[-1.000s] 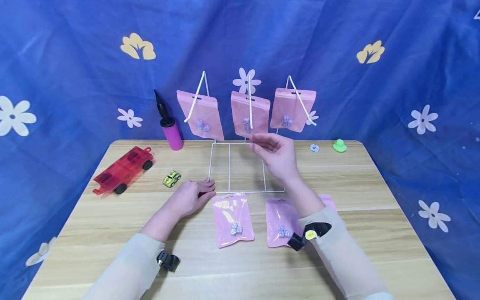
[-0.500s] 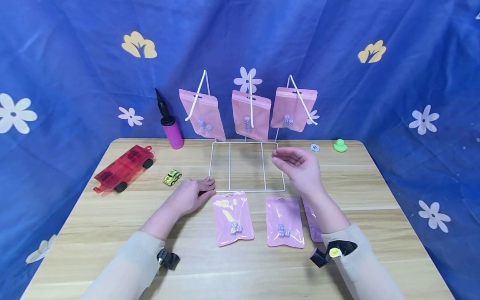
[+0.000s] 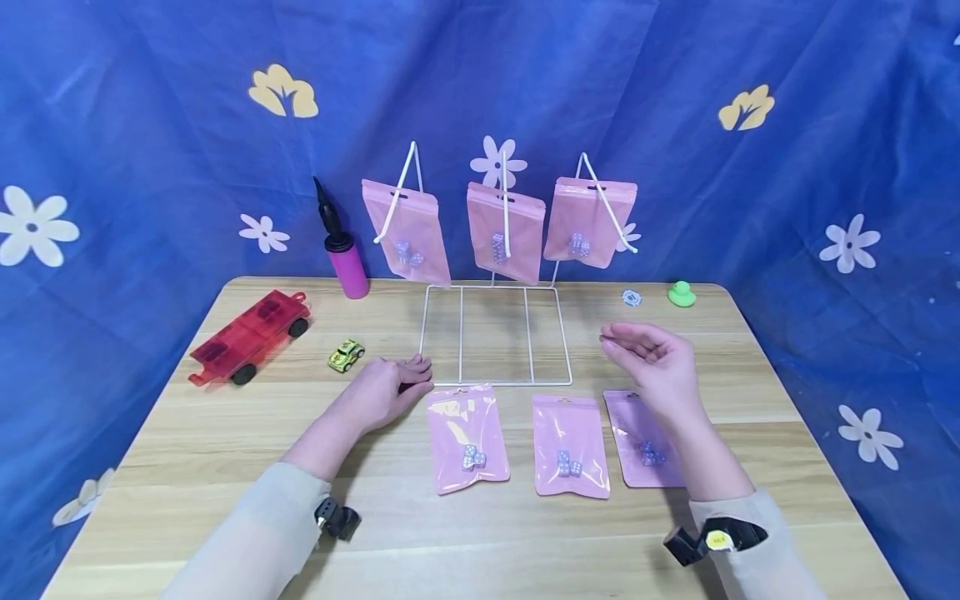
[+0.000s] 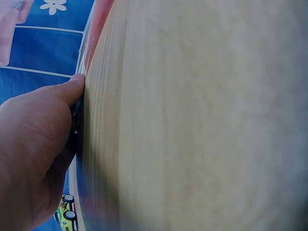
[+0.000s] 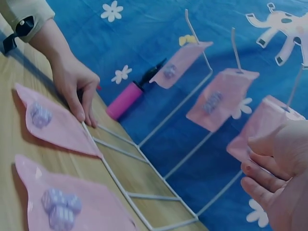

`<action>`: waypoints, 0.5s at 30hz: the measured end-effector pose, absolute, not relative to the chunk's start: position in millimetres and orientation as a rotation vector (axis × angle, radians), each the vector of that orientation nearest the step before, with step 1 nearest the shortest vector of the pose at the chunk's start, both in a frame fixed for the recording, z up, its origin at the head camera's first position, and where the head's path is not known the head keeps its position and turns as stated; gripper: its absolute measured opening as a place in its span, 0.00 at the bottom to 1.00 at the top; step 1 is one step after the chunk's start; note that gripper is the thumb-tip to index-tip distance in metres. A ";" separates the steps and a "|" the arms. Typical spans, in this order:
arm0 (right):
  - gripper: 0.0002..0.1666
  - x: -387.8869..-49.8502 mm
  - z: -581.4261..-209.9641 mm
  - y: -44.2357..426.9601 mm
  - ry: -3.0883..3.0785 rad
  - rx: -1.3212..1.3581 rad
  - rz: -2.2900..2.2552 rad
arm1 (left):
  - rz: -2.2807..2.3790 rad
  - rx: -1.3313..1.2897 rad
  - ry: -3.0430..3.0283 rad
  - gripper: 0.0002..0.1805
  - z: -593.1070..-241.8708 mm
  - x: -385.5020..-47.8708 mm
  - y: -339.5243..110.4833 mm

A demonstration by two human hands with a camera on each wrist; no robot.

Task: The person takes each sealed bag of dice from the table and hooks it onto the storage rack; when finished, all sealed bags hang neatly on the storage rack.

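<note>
1. three pink bags hang from hooks on the white wire rack: left hanging bag, middle hanging bag, right hanging bag.
2. three more lie by the rack's near side: left flat bag, middle flat bag, right flat bag. narrow gap between middle and right; wider one between left and middle.
3. left hand holds the rack's near left corner, thumb and fingers about the wire.
4. right hand raised in air, right of the rack and apart from it; fingers loosely bent. forearm crosses above the right flat bag's outer edge.
5. hands well apart, rack base between.
6. bare wood of the table runs nearside of the bags, also out to the slanting right edge.
7. left side tighter: toy car between red trolley and left hand; pump at back edge.
8. chip and green duck near back edge, beyond right hand.
</note>
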State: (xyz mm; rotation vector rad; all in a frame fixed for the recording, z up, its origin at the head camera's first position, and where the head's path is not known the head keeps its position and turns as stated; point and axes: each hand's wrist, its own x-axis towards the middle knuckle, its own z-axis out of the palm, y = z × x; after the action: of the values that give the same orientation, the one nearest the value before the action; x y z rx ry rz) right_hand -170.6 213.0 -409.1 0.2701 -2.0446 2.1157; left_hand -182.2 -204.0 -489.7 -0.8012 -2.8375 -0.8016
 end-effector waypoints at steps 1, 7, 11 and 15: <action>0.18 -168.6 -410.4 217.0 -2.048 0.253 2.115 | -0.804 -0.799 -2.840 0.18 -489.7 -181.9 -204.1; 0.18 -159.1 -422.1 239.4 -2.073 0.171 2.058 | -0.816 -0.784 -2.859 0.19 -488.9 -181.4 -204.2; 0.19 -152.7 -431.3 253.2 -2.081 0.138 2.033 | -0.817 -0.787 -2.858 0.19 -488.8 -182.0 -204.1; 0.19 -144.8 -440.1 266.7 -2.097 0.088 2.024 | -0.818 -0.794 -2.860 0.19 -488.7 -182.6 -204.0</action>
State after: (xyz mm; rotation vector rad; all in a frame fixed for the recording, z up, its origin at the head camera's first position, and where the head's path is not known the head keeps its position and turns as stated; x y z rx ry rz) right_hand -144.8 266.7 -440.1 0.0876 -2.0972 2.0240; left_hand -182.6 -204.0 -488.7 -0.7936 -2.8601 -0.8182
